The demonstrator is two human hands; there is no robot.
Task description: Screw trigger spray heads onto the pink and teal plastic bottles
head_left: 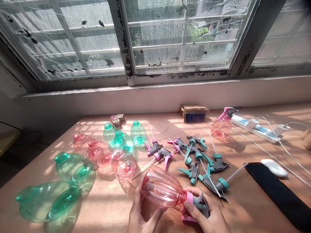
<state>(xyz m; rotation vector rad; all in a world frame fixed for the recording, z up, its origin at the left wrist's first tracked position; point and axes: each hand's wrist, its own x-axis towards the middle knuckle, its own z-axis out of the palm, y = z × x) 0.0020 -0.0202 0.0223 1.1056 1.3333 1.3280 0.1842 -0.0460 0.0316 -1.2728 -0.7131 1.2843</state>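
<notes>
A clear pink spray bottle lies on its side in the air just above the table's front, between my hands. My left hand is wrapped round its base end. With thumb and fingers, my right hand grips the pink and grey spray head at the bottle's neck. Just behind are loose trigger spray heads, pink-grey ones and several teal-grey ones, with their dip tubes. To the left stand open pink bottles and green bottles, none with a head on.
A finished-looking pink spray bottle stands at the back right by a white power strip with cables. A black phone, a white case, a small cardboard box and small blocks lie on the table.
</notes>
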